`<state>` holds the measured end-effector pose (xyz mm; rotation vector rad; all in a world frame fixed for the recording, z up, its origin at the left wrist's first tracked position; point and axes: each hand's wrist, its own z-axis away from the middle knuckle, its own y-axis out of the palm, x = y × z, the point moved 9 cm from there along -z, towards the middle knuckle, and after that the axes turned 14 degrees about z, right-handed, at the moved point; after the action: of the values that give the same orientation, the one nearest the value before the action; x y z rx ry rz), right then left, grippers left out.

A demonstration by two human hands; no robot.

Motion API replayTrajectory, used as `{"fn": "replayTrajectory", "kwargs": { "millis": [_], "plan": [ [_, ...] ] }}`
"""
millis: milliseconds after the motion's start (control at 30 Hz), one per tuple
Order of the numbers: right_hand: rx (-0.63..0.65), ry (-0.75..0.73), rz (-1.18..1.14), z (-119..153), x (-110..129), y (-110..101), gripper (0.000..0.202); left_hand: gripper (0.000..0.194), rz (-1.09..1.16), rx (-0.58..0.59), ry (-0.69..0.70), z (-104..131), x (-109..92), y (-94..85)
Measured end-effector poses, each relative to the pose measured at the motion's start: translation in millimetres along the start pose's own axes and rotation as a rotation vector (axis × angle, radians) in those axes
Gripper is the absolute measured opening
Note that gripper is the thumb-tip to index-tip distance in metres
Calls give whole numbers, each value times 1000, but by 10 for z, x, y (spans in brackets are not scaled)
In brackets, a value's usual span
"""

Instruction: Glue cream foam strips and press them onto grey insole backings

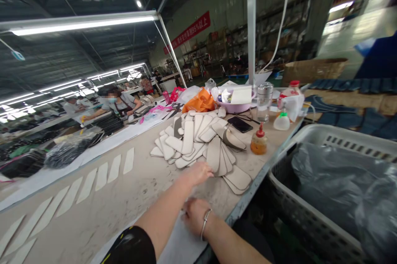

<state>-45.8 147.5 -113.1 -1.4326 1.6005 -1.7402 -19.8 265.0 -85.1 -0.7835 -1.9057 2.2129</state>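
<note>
A heap of light beige, rounded flat pieces (188,136) lies spread on the table. My left hand (197,174) reaches over to its near edge, fingertips beside the fanned pieces (214,157). Its fingers are smeared, so whether they grip a piece is unclear. Closer to me, my right hand (197,216), with a bracelet at the wrist, has its fingers curled inward low over the table edge. Whatever they hold, if anything, is hidden. Two or so loose pieces (238,178) lie to the right of my hands. Pale strips (101,176) form a slanting row at the left.
Behind the heap are an orange bag (201,101), a purple basin (237,107) and a phone (240,124). A red-capped bottle of amber liquid (259,142) and a glass jar (264,101) stand rightward. A plastic crate (297,129) adjoins the table. A co-worker (120,103) is across.
</note>
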Motion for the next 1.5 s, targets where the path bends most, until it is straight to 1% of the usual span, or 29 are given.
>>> {"fn": "replayTrajectory", "kwargs": {
  "millis": [67,100,133,200,233,300,333,367,400,433,467,500,533,567,600,633,700,800,867,900,933,1000,1100,1200,1367,1433,1500],
  "plan": [
    [31,-72,-43,73,126,11,23,22,11,-60,14,280,31,-128],
    [50,-107,-99,107,196,20,23,24,23,-110,23,464,32,-199],
    [84,-136,-189,139,265,38,24,25,41,-163,33,678,26,-266],
    [213,-169,-458,201,407,102,28,27,94,-252,35,1179,5,-356],
    [298,-178,-607,237,486,133,29,28,122,-275,12,1452,0,-364],
    [434,-188,-848,311,629,140,33,29,162,-265,-69,2003,-24,-289],
    [452,-181,-920,333,661,111,35,29,166,-243,-120,2269,-56,-215],
    [426,-160,-948,334,648,70,36,30,162,-216,-166,2520,-108,-124],
    [362,-127,-927,317,589,26,36,30,156,-190,-203,2752,-177,-26],
    [249,-74,-851,278,471,-23,37,30,149,-177,-234,2967,-251,65],
    [126,-57,-718,235,363,-71,38,30,143,-184,-266,3170,-318,141],
    [47,-105,-549,195,322,-76,38,29,139,-208,-304,3369,-369,201],
    [-18,-200,-373,162,333,-46,40,28,136,-238,-352,3573,-405,251],
    [-42,-301,-221,141,366,47,40,29,133,-275,-416,3792,-427,287],
    [-71,-380,-118,130,387,147,42,31,121,-321,-497,4030,-444,307],
    [-97,-442,-36,133,400,243,45,33,102,-370,-590,4289,-464,313],
    [-125,-519,75,163,409,400,46,30,37,-453,-787,4845,-539,296],
    [-123,-544,152,196,384,512,44,24,-131,-509,-1077,5671,-692,233],
    [-112,-526,161,185,352,538,43,25,-244,-516,-1264,6130,-774,197],
    [-107,-517,159,175,340,547,43,26,-286,-512,-1349,6308,-802,192],
    [-101,-509,156,166,331,557,42,28,-313,-499,-1421,6441,-819,202],
    [-90,-498,148,156,326,574,42,27,-335,-450,-1521,6583,-815,256],
    [-82,-476,133,167,337,556,42,22,-342,-380,-1596,6609,-760,334],
    [-83,-456,113,183,364,485,39,17,-351,-328,-1608,6568,-704,345],
    [-68,-430,100,169,398,392,36,22,-387,-313,-1592,6539,-671,270],
    [-59,-421,90,164,400,373,35,24,-396,-288,-1617,6538,-658,273],
    [-52,-413,73,165,401,352,33,21,-407,-245,-1630,6511,-644,284]
  ]
}}
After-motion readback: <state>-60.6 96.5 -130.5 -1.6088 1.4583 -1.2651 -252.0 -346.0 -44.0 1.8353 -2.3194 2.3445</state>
